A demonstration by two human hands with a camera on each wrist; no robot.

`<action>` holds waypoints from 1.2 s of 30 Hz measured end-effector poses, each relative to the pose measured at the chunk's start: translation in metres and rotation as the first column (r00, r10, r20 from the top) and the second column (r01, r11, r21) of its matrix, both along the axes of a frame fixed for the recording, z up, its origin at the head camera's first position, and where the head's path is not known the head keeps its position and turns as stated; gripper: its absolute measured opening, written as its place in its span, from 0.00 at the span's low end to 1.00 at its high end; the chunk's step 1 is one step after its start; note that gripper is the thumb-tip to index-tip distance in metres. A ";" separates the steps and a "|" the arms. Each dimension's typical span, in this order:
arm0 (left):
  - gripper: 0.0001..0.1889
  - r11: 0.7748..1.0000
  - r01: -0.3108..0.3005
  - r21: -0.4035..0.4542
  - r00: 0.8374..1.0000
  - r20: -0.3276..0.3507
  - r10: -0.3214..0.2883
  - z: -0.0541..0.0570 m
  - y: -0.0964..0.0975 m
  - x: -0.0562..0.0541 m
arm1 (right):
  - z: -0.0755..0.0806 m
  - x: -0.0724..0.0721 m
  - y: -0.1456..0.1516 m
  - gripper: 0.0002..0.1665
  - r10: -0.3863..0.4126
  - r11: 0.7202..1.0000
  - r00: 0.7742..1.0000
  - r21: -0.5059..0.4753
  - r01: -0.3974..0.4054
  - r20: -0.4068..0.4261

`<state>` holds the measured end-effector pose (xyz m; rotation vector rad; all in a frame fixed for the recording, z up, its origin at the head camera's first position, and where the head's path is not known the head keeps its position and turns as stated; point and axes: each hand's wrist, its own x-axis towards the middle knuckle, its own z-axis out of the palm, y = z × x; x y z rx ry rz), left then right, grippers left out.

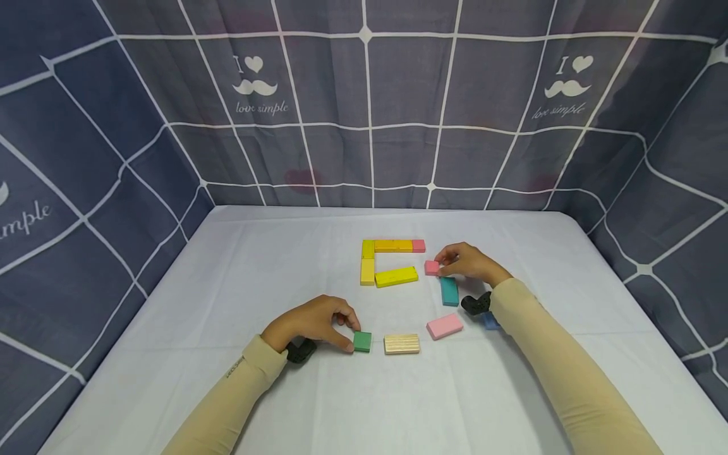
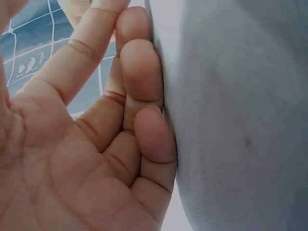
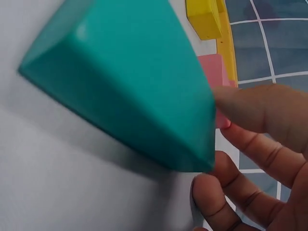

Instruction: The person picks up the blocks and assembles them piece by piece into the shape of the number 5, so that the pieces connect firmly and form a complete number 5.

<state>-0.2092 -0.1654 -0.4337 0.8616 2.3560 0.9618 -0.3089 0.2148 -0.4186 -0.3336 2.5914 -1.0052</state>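
Observation:
My left hand (image 1: 318,321) grips a small green block (image 1: 362,342) at its left side, thumb at the near edge and a fingertip at the far edge. In the left wrist view the palm and curled fingers (image 2: 144,77) lie against the white cloth; the block is out of sight. Further back, my right hand (image 1: 469,262) pinches a small pink block (image 1: 431,268) between thumb and finger. Just in front of that pink block lies a teal block (image 1: 449,292), which looms large in the right wrist view and partly covers the pink block (image 3: 211,70).
Yellow blocks (image 1: 368,270) and a small pink end block (image 1: 418,246) form a corner at the back. A loose yellow block (image 1: 396,277) lies slanted beside them. Nearer are a ridged wooden block (image 1: 401,344), a larger pink block (image 1: 445,327) and a blue block (image 1: 490,321) partly under the right sleeve.

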 end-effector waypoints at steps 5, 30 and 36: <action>0.13 1.000 0.002 0.000 1.000 0.001 -0.002 0.000 0.000 0.000 | 0.001 0.003 -0.004 0.21 0.027 0.999 1.000 0.018 -0.027 -0.004; 0.13 1.000 0.004 -0.008 1.000 -0.002 -0.004 -0.002 0.000 -0.001 | -0.001 0.011 -0.014 0.16 0.121 0.993 0.992 0.005 -0.121 -0.041; 0.13 1.000 -0.003 -0.006 1.000 0.002 0.003 -0.002 0.000 -0.001 | 0.002 0.012 -0.013 0.16 0.121 0.993 0.992 0.008 -0.120 -0.037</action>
